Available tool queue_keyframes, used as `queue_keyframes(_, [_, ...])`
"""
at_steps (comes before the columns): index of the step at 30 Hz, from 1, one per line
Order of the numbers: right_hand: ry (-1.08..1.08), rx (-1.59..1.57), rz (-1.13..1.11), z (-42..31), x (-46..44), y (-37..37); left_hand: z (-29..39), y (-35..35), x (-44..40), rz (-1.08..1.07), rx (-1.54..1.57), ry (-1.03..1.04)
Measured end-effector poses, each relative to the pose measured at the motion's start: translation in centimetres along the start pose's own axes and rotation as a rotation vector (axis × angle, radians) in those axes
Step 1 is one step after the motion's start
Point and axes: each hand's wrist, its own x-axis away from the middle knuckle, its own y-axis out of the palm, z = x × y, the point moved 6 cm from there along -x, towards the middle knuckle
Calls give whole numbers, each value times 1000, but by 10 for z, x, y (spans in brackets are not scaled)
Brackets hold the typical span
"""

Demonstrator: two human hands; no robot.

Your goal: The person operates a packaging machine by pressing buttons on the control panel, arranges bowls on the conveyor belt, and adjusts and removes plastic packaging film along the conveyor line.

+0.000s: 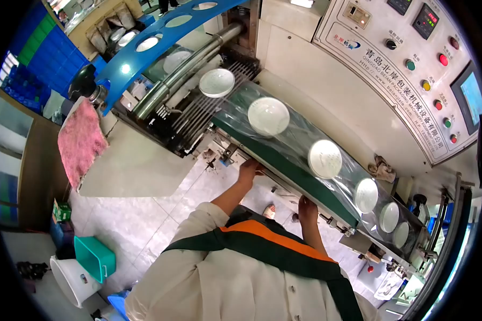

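At the near side of a green conveyor belt [289,163], my left hand [249,171] curls its fingers against the metal side rail [284,184]. Farther right, my right hand [308,209] also closes on this rail, its fingertips partly hidden by the edge. Clear plastic film [297,131] runs along the belt. Under it, spaced in a row, are several white round bowls, among them one bowl [269,116] nearest my left hand and another bowl [325,159] beyond my right hand. One more bowl [217,83] sits at the slatted end. Neither hand touches a bowl.
A control panel [383,69] with buttons and a screen stands behind the belt. Upper left are a blue plate with round holes [160,33] and a metal roller [185,72]. A pink cloth [82,140] lies on a pale table [139,166]. A teal bin [95,259] stands on the floor.
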Motion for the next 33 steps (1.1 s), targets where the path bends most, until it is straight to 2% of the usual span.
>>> queue_keyframes(1, [-61, -38, -55, -7, 6, -2, -8, 5, 4, -27, -7, -22])
queue_keyframes(2, [-49, -19, 87, -5, 6, -17, -13, 9, 7, -66, -3, -37])
queue_keyframes(3, [-47, -21, 79, -3, 8, -15, -16, 12, 10, -64, -4, -28])
queue_keyframes(5, [82, -134, 182, 11, 17, -13, -29, 21, 17, -137, -55, -143])
queue_keyframes(7, [131, -6, 24, 25, 17, 22, -28, 22, 20, -173, -79, -185])
queue_keyframes(8, [114, 42, -53, 33, 14, 35, -24, 15, 15, -115, -46, -143])
queue_keyframes(9, [261, -131, 16, 44, 7, 42, -22, 4, 9, -57, -16, -103])
queue_keyframes(11, [262, -177, 32, 48, 1, 42, -7, -14, -3, 20, 86, 7])
queue_keyframes(13, [90, -87, 79, 32, -1, 26, -1, -14, -8, -18, -19, 53])
queue_keyframes(15, [49, -40, 39, 19, 2, 15, -11, -1, -1, -33, -3, 3])
queue_keyframes(17, [-19, -17, 126, 13, 9, 7, -25, 8, 10, -43, 5, -46])
queue_keyframes(18, [-20, -21, 124, 14, 12, 13, -33, 13, 14, -71, 6, -90])
queue_keyframes(20, [156, -47, 96, 28, 19, 28, -35, 17, 11, -102, 11, -128])
queue_keyframes(23, [160, -26, 77, 38, 7, 50, -29, 3, -2, -32, 11, -115])
queue_keyframes(25, [129, -24, 125, 36, 0, 35, -2, -7, -9, 50, 70, 35])
queue_keyframes(26, [96, -20, 170, 33, -6, 25, 2, -7, -11, 23, 1, 19])
queue_keyframes(27, [46, -41, 71, 24, -7, 19, 4, -6, -12, -4, -66, 4])
queue_keyframes(29, [-12, -30, 62, 13, -3, 4, -6, 5, -3, -57, -40, -31])
queue_keyframes(32, [106, -40, 23, 20, 3, -2, -32, 17, 11, -114, -23, -133])
queue_keyframes(33, [167, -24, 92, 23, 15, 11, -34, 22, 17, -112, -44, -193])
